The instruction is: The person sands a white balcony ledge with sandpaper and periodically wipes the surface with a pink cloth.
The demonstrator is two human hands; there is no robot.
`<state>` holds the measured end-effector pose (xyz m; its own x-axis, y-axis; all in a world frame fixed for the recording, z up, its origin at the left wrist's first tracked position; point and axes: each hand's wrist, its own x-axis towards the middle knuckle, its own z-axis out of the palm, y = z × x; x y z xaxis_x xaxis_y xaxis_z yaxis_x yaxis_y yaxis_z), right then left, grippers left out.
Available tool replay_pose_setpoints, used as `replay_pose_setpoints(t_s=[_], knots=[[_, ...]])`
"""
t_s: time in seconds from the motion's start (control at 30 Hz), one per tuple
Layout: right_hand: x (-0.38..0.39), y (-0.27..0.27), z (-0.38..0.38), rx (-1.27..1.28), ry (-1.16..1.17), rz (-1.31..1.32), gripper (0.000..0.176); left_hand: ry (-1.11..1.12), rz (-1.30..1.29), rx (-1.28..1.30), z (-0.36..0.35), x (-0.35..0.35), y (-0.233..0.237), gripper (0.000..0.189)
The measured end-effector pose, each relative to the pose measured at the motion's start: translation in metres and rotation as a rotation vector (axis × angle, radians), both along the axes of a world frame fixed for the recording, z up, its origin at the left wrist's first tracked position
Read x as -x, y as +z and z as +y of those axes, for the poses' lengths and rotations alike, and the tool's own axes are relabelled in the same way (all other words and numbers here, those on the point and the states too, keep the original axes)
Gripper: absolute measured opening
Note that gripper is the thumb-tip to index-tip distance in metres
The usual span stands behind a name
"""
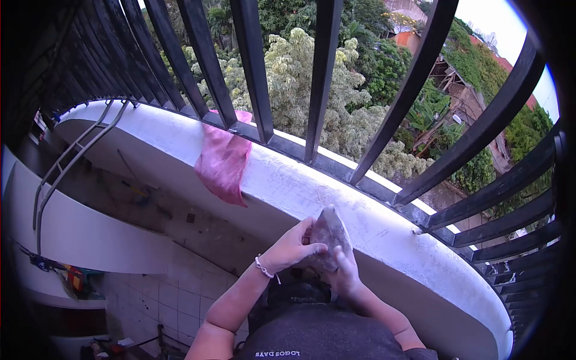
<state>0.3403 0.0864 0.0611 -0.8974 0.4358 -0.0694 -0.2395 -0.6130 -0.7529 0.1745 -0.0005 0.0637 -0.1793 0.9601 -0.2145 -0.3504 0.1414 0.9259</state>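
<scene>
Both my hands hold a grey, dusty sheet (329, 235) that looks like worn sandpaper, its pointed end up against the ledge. My left hand (292, 245) grips its left side, the thumb lying across the front. On the lower right edge, my right hand (344, 273) is closed with the thumb pressed on the sheet; its other fingers are mostly hidden behind. Just beyond the hands runs a curved white ledge (282, 178) with a scuffed top. A pink cloth (223, 157) hangs over the ledge to the left of my hands.
Dark metal railing bars (324, 78) rise from the ledge, with trees and roofs beyond. A metal ladder (77, 146) leans on the ledge at left. Far below lie a tiled floor (162, 300), a curved white wall (108, 231) and scattered items.
</scene>
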Motion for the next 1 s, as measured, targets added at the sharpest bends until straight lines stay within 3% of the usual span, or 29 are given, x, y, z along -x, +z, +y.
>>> replay_pose_setpoints(t_s=[0.1,0.23,0.33,0.37,0.43,0.57,0.6,0.63,0.73,0.83,0.93,0.97,1.0], knots=[[0.021,0.027,-0.005,-0.377,-0.092,-0.025,0.085,-0.007,0.096,-0.02,-0.008,0.009,0.002,0.068],[0.012,0.01,-0.006,0.301,0.085,0.087,0.084,-0.104,0.099,0.012,-0.022,0.028,0.012,0.065],[0.017,0.018,-0.006,0.388,-0.009,0.074,0.08,-0.049,-0.005,-0.018,-0.019,0.025,-0.007,0.059],[0.015,0.012,-0.003,0.321,-0.026,0.089,0.077,0.042,0.155,-0.025,-0.02,0.023,-0.01,0.052],[0.011,0.014,0.006,-0.305,-0.055,-0.016,0.07,0.223,0.475,-0.04,-0.021,0.02,-0.015,0.038],[0.004,0.02,0.026,-1.555,-0.103,-0.254,0.058,0.659,0.543,0.058,-0.031,0.04,-0.001,0.013],[0.005,0.021,0.027,-1.868,-0.105,-0.316,0.056,0.732,0.68,-0.002,-0.034,0.055,-0.007,0.011],[0.012,0.025,0.023,-1.845,-0.019,-0.371,0.059,0.779,0.823,-0.021,-0.037,0.067,0.004,0.012],[0.027,0.009,0.03,-2.092,0.026,-0.328,0.06,0.906,1.149,-0.15,-0.031,0.118,0.008,0.013],[0.055,0.005,0.03,-2.08,0.051,-0.278,0.062,0.969,1.463,-0.17,-0.013,0.173,-0.004,0.018],[0.08,0.007,0.03,-2.056,0.121,-0.271,0.061,0.986,1.576,0.029,0.006,0.211,-0.04,0.024],[0.08,0.009,0.033,-2.018,0.143,-0.26,0.06,0.863,1.616,0.189,0.004,0.216,-0.047,0.031],[0.081,0.011,0.036,-1.979,0.163,-0.248,0.06,0.873,1.619,0.169,0.005,0.217,-0.048,0.032]])
